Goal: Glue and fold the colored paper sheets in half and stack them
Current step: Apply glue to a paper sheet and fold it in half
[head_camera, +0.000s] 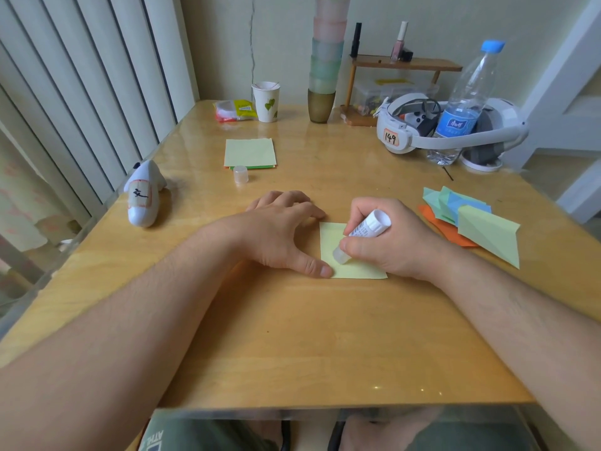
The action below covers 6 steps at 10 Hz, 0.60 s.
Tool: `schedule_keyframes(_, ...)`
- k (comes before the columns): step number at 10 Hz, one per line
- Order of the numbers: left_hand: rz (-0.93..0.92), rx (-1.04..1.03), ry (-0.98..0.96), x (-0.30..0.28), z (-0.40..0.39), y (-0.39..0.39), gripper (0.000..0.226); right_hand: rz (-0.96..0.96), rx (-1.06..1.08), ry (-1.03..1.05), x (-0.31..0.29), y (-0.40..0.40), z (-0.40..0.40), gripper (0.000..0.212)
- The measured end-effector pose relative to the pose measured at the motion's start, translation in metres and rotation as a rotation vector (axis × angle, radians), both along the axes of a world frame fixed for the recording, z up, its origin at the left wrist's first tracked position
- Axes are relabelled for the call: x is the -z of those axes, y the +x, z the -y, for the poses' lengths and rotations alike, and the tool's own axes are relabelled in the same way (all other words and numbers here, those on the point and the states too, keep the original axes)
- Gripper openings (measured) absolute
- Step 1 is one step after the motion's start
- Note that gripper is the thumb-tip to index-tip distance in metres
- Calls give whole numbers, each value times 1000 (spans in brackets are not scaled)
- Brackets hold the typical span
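Right hand (387,242) clamps glue stick (364,234); left hand (283,232), fingers flat, pins yellow sheet (331,232) on counter (292,336). Sheet looks thin, floppy; lift by free corner.

l hand (286,229) pressing yellow sheet (331,237), r hand (387,242) rubbing glue stick (364,234) on it

Centre of the surface (292,336): a paper sheet (335,237) lying flat, the left hand (283,232) on its left edge, the right hand (390,242) over its right part with a glue stick (364,234) tip-down on it. Behind, left: a sheet stack (249,153), a cap (240,174) just before it. Right: folded sheets (471,222) piled together. Far right, behind: a headset (422,128) around a bottle (465,102).
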<state>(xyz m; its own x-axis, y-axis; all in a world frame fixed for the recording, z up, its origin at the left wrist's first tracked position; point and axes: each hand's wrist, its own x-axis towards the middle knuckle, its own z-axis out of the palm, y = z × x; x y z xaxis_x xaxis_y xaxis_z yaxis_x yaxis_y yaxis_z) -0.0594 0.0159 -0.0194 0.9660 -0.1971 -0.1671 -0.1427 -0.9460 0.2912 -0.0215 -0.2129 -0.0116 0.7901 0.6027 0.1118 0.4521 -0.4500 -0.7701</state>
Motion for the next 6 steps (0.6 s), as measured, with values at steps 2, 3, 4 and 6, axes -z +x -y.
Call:
schedule_keyframes(2, -2, 3, 1, -1, 0, -1, 109, 6, 41, -47, -2, 3, 21, 21)
schedule_keyframes(3, 2, 5, -9, -2, 0, -2, 103, -12, 112, 21, 2, 2, 32, 18)
schedule_keyframes(4, 8, 5, -16, -2, 1, -2, 101, -11, 143, 71, 6, 0, 39, 16)
schedule_keyframes(6, 12, 11, -23, 0, -1, 0, 103, -6, 154, 96, 10, -1, 40, 14)
